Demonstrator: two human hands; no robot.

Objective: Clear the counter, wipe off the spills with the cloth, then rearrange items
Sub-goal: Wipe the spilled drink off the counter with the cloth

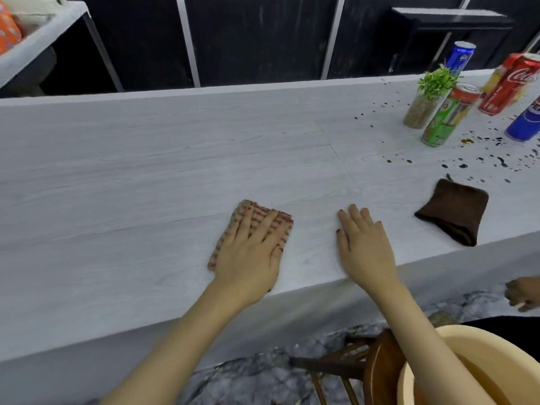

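Note:
My left hand (251,249) lies flat, fingers spread, on a folded red-and-white checked cloth (257,213) near the front edge of the pale counter (146,159). My right hand (365,244) rests flat on the bare counter beside it, holding nothing. A folded dark brown cloth (454,210) lies further right. Dark spill drops (479,162) speckle the counter at the far right. Among them stand a green can (448,115), a red cola can (510,84), two blue cans (461,57) (526,121) and a small potted plant (428,97).
A beige basin (467,343) with brownish water sits on a wooden chair (380,366) below my right arm. Another person's hand (523,293) shows at the right edge. A shelf with an orange packet (7,30) stands at the upper left. Dark panels back the counter.

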